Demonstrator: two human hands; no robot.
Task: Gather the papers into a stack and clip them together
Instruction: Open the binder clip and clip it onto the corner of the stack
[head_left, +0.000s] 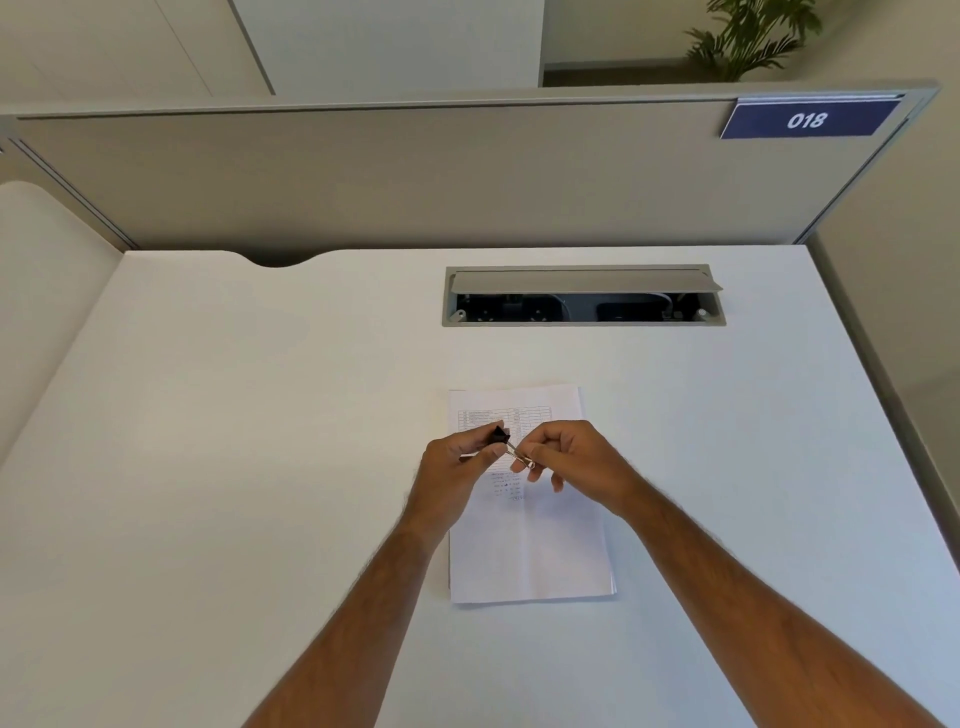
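From the head camera, you look down on a white desk (234, 467) with both bare forearms reaching in from the bottom edge. The papers (530, 551) lie gathered in one neat stack on the desk, straight ahead of you, with only a slight offset showing along the right and bottom edges. Printed lines show on the top sheet.

Your hands meet above the upper half of that stack. Your left hand (457, 462) pinches the black body of the binder clip (501, 436) between thumb and fingers. Your right hand (571, 457) has thumb and forefinger closed on the clip's silver wire handle (522, 457), with the other fingers curled loosely below. The clip is held in the air between both hands and is not on the papers; whether its mouth is spread or closed is too small to tell.

Beyond the stack, a cable tray (582, 296) is set into the desk with its flap raised. A grey partition (415, 176) stands behind, carrying a blue label (808, 120) marked 018. A green plant (753, 36) shows past it.
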